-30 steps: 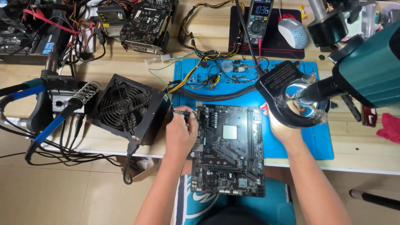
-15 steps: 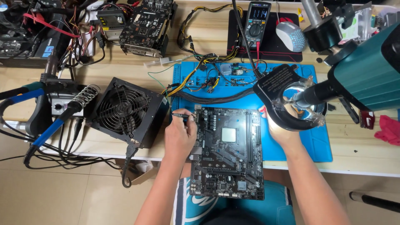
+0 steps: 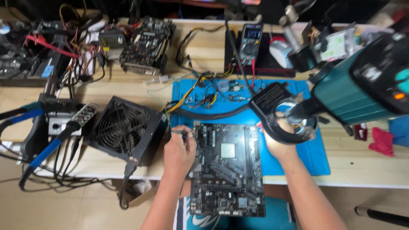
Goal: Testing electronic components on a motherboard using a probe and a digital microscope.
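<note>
At frame centre, left hand [image 3: 179, 151] pinches a slim tool [image 3: 181, 132] against the black motherboard [image 3: 226, 168] overhanging the table edge, while right hand [image 3: 277, 142], fingers wrapped, steadies the ring-shaped magnifier [image 3: 289, 121] beside it for viewing.

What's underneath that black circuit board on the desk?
The circuit board lies partly on a blue mat, its near end overhanging the table edge. The left hand covers its left edge.
</note>
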